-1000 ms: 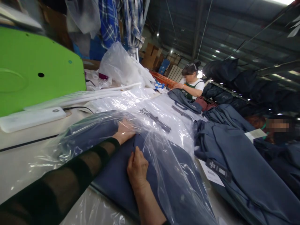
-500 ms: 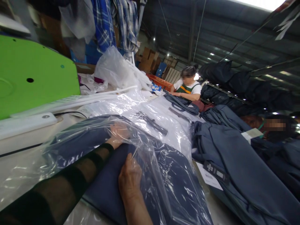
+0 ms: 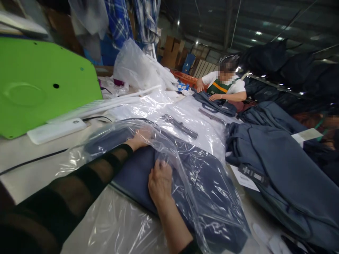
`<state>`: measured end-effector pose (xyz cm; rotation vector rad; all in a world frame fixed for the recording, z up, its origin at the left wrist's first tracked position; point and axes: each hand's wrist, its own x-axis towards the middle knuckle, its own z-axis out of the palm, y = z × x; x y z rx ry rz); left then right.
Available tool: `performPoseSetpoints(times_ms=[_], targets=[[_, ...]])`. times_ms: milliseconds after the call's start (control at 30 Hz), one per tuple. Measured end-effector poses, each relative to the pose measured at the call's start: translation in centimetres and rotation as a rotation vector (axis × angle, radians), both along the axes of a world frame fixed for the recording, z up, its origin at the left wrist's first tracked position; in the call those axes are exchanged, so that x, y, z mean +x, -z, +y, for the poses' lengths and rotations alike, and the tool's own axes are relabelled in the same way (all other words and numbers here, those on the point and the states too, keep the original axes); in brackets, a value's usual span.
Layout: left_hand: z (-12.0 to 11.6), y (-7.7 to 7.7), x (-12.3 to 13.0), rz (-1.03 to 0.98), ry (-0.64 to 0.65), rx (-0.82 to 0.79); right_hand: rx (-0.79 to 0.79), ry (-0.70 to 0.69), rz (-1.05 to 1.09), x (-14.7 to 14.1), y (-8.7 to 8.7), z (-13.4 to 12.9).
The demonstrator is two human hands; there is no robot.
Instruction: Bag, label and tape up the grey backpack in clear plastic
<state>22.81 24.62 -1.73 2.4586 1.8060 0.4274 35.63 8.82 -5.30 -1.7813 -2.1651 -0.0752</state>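
Where hands (image 3: 160,179) touch navy fabric (image 3: 135,168), plastic (image 3: 183,170) drapes; bags (image 3: 283,165) lie nearby.

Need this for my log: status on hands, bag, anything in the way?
Left hand under clear plastic, right hand on dark blue bag. Bag lying down, partly covered. Possibly in the way: loose plastic.

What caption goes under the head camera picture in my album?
Left hand and right hand at a dark blue fabric item partly under clear plastic, with a co-worker beyond.
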Motion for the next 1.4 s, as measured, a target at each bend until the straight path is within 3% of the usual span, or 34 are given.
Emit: performPoseSetpoints(times_ms=[133, 233, 300, 367, 467, 600, 767, 900, 1167, 1400], targets=[[-5.9, -1.0, 0.5, 0.090, 0.137, 0.034, -0.057, -0.016, 0.020, 0.1, -0.8, 0.2], [-11.4, -0.6, 0.9, 0.135, 0.288, 0.082, -0.080, -0.031, 0.028, 0.1, -0.9, 0.3], [-13.9, 0.2, 0.6, 0.165, 0.295, 0.113, -0.088, -0.040, 0.026, 0.2, -0.9, 0.2], [-14.9, 1.0, -0.1, 0.186, 0.247, 0.132, -0.085, -0.041, 0.017, 0.3, -0.9, 0.1], [-14.6, 1.7, -1.2, 0.200, 0.132, 0.134, -0.059, -0.033, -0.002, 0.3, -1.0, -0.1], [-13.9, 1.0, -1.7, 0.206, 0.035, 0.153, -0.012, -0.024, -0.020, 0.2, -0.6, -0.2], [-13.2, -0.9, -0.8, 0.219, 0.155, 0.228, 0.031, -0.016, -0.023, 0.2, 0.3, -0.1], [-10.6, -1.7, -0.4, 0.238, 0.160, 0.254, 0.062, -0.008, -0.030, 0.2, 0.7, -0.2], [-7.1, -0.9, -2.2, 0.233, -0.117, 0.102, 0.128, -0.006, -0.019, 0.4, 1.6, -0.2], [-6.1, -0.5, -2.2, 0.238, -0.021, -0.037, 0.155, -0.009, 0.001, 0.4, 1.7, -0.1]])
